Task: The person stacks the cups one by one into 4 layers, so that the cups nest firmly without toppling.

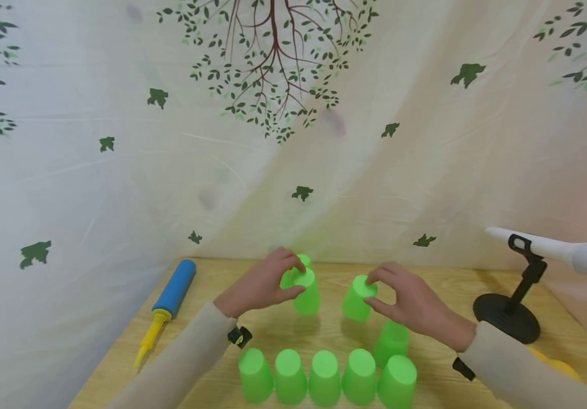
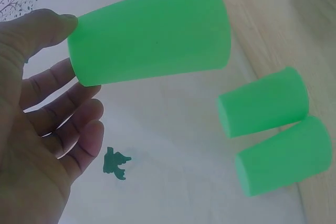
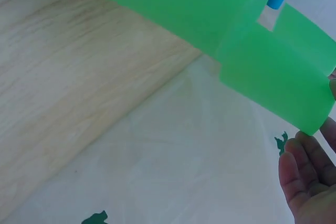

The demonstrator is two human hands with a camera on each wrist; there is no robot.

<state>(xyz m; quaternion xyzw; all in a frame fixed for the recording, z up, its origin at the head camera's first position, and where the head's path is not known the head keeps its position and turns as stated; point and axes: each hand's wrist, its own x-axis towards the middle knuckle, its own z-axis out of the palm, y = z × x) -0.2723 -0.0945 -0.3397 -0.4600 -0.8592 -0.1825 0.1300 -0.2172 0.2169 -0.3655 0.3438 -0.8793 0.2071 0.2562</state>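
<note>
My left hand (image 1: 267,281) pinches a green plastic cup (image 1: 307,295) by its closed end, between thumb and fingers. The cup is upside down, mouth toward the table. Across from it, my right hand (image 1: 408,295) grips a second upturned green cup (image 1: 357,301) the same way. Both cups hang above the back half of the table, with a gap between them. Behind the left hand, upturned green cups (image 2: 265,103) stand side by side on the table near its back edge, mostly hidden in the head view.
Several upturned green cups (image 1: 325,378) stand in a row at the front, with another cup (image 1: 392,343) behind the row's right end. A blue and yellow hand pump (image 1: 173,292) lies at left. A white microphone (image 1: 554,247) on a black stand (image 1: 507,318) is at right, near yellow objects (image 1: 559,366).
</note>
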